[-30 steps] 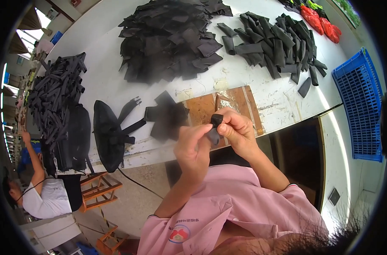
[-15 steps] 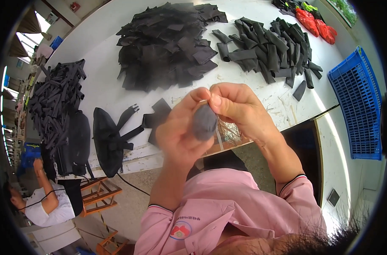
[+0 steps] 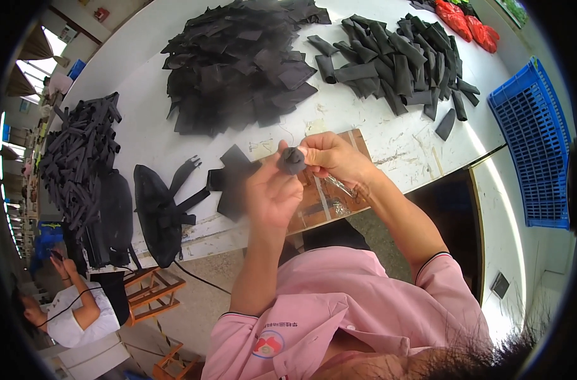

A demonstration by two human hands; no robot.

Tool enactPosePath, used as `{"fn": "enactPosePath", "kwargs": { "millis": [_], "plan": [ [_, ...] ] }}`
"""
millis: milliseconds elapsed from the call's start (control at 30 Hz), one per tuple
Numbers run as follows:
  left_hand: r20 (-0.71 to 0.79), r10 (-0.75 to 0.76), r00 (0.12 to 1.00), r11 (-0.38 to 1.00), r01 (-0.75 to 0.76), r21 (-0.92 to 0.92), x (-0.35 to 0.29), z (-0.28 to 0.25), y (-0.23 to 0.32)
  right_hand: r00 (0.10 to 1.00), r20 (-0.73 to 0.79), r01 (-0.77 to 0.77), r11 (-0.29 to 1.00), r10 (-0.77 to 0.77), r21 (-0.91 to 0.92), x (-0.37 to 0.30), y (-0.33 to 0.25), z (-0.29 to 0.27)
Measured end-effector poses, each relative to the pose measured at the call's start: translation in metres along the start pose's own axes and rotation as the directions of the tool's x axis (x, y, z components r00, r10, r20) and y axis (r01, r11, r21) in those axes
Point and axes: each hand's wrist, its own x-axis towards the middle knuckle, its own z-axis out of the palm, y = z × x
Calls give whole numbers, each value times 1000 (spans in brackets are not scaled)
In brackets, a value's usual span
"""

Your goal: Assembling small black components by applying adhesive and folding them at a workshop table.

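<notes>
Pinches a small, bunched, dark-grey fabric piece (image 3: 293, 161) between thumb and fingers of the right hand (image 3: 332, 158), just in from the near edge of the white worktop (image 3: 389, 152). Sets the bent fingers of the left hand (image 3: 274, 193) against the other side of the fabric; cannot tell whether gripping it too, with fingertips partly hidden behind the cloth. Holds the fabric raised, beside and above a brown rectangular board (image 3: 307, 193) lying at the near edge.

Has, just left of the board, a flat black cloth piece with squared arms (image 3: 234, 180), partly covered by the left hand. Has, farther left along the near edge, a black pouch with straps and a buckle (image 3: 154, 212), then a long, rounded black fabric piece (image 3: 116, 209). Has a tangled heap of narrow black strips (image 3: 79, 158) along the left edge. Faces, toward the far edge, a broad heap of flat black fabric pieces (image 3: 238, 69), with a heap of dark-grey fabric tubes (image 3: 402, 63) to the right. Has red plastic bags (image 3: 465, 24) near the far right corner and a blue plastic lattice crate (image 3: 532, 145) by the right edge.
</notes>
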Motion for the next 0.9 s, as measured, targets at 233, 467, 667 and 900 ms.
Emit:
{"fn": "enactPosePath", "kwargs": {
  "millis": [233,467,667,900],
  "plan": [
    [384,513,767,-245,-297,923,-7,1,-12,993,-104,48,996,-55,-72,-15,26,-5],
    [458,551,698,82,-591,803,-12,19,-22,653,228,400,74,-722,-913,-35,-11,19],
    [352,470,809,206,-488,848,-7,2,-24,847,170,284,159,-504,-946,-19,20,-8],
    [304,310,901,-376,-178,909,7,39,-30,750,223,473,269,-623,-839,-23,14,-10]
  ]
}}
